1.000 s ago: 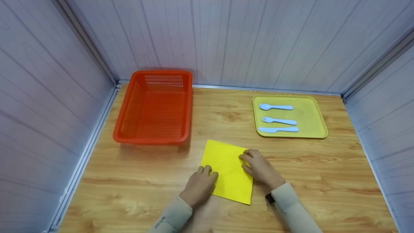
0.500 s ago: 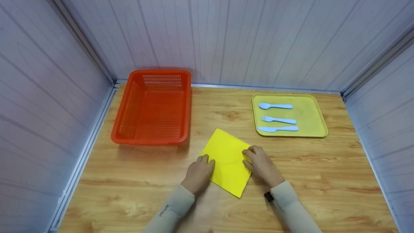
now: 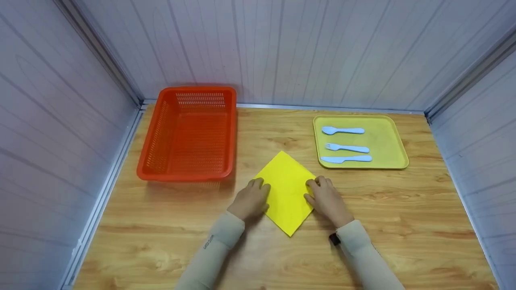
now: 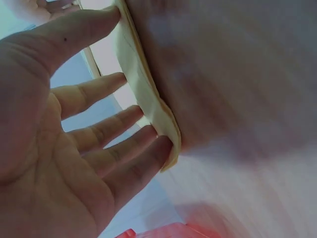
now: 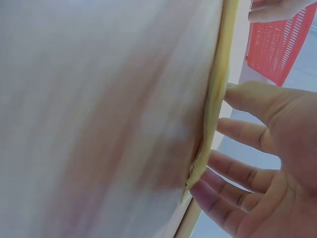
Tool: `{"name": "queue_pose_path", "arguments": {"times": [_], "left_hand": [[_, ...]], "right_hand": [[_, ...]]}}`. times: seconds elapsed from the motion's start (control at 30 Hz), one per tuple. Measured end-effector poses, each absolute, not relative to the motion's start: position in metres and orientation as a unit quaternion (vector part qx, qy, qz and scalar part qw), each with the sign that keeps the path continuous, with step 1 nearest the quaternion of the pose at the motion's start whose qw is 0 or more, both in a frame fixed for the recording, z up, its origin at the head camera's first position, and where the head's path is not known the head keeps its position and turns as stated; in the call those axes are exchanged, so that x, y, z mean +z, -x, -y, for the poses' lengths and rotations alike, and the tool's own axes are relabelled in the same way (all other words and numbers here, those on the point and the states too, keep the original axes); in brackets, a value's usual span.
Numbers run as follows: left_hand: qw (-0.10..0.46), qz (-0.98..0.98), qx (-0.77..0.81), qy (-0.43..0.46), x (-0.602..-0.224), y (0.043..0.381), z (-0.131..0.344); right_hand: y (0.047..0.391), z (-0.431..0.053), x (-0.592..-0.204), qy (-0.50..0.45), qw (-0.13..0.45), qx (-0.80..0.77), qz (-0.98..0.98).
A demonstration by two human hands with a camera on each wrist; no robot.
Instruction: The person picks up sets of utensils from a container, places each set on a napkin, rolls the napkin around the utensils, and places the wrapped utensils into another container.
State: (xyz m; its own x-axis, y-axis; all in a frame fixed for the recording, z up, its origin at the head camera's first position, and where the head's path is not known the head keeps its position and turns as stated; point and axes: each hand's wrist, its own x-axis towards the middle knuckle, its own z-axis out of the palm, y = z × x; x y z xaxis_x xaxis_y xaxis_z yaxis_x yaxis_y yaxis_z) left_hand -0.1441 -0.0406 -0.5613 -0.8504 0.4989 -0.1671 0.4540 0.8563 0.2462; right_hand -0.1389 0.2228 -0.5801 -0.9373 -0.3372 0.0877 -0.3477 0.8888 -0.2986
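Note:
A folded yellow cloth [image 3: 287,193] lies on the wooden table, turned like a diamond with one corner toward the back wall. On its left edge rests my left hand [image 3: 250,198], fingers extended. My right hand [image 3: 327,201] touches the opposite edge with its fingertips. Close up in the left wrist view, the thumb and fingertips of my left hand [image 4: 74,129] meet the layered edge of the cloth [image 4: 141,82]. In the right wrist view the fingers of my right hand [image 5: 267,153] spread along the cloth's thick edge [image 5: 214,104].
A red plastic basket [image 3: 233,133] stands at the back left. To the back right is a yellow tray [image 3: 387,141] with a light blue spoon [image 3: 343,130], fork [image 3: 347,148] and knife [image 3: 346,159]. Pale panels [image 3: 258,48] wall the table on three sides.
The cloth has turned clockwise and shifted slightly away from me, toward the back. Both hands have moved along with it, staying at its edges.

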Motion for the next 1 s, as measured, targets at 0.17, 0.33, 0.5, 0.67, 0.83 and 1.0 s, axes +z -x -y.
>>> {"name": "queue_pose_path", "arguments": {"times": [0.17, 0.33, 0.5, 0.67, 0.83, 1.0], "left_hand": [[0.144, -0.954, 0.113, -0.237, -0.562, 0.159, 0.04], [0.162, -0.95, 0.133, -0.231, -0.561, 0.169, 0.039], [0.172, -0.948, 0.147, -0.223, -0.563, 0.175, 0.036], [0.169, -0.947, 0.149, -0.227, -0.563, 0.177, 0.035], [0.174, -0.948, 0.149, -0.223, -0.562, 0.176, 0.036], [0.164, -0.947, 0.156, -0.226, -0.565, 0.173, 0.04]], "right_hand": [[0.146, -0.223, -0.579, -0.172, -0.002, 0.145, 0.974], [0.153, -0.225, -0.578, -0.163, -0.006, 0.148, 0.975], [0.157, -0.228, -0.579, -0.163, 0.005, 0.152, 0.975], [0.158, -0.23, -0.582, -0.173, 0.025, 0.144, 0.974], [0.158, -0.231, -0.583, -0.172, 0.027, 0.147, 0.974], [0.159, -0.229, -0.584, -0.169, 0.011, 0.151, 0.974]]}}
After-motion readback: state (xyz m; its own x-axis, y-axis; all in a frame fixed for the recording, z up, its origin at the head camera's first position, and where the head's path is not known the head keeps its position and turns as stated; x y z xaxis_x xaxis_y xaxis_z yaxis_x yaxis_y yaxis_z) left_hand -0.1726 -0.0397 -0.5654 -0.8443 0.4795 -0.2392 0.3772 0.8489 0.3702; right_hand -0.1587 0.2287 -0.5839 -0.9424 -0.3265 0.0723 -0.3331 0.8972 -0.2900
